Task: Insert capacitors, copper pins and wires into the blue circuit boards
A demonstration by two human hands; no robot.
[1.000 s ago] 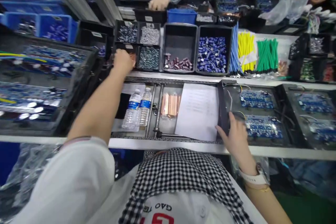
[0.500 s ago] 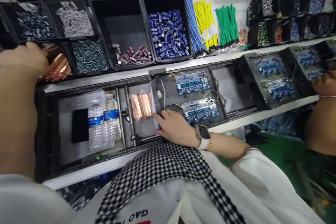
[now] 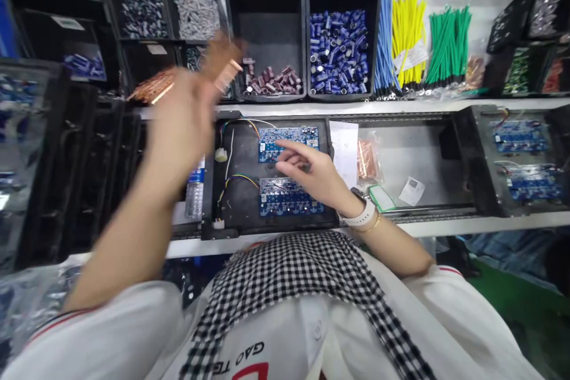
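Note:
My left hand is smeared by motion, raised in front of the small parts bins. Its fingers are closed around copper strips, whose ends stick out to the right. My right hand hovers over two blue circuit boards, its index finger stretched out and the other fingers loosely curled, with nothing seen in them. The upper circuit board and the lower circuit board lie in a black tray, with coloured wires at their left ends.
Behind the tray stand bins of blue capacitors and brown capacitors. More copper strips lie in a bin at left. Yellow wires and green wires are bundled farther right. A bagged copper pack lies beside white paper.
The view has swung left. My left hand has left the copper bin, now carrying strips. The board tray has shifted left relative to the bins, and my right hand is now above its boards.

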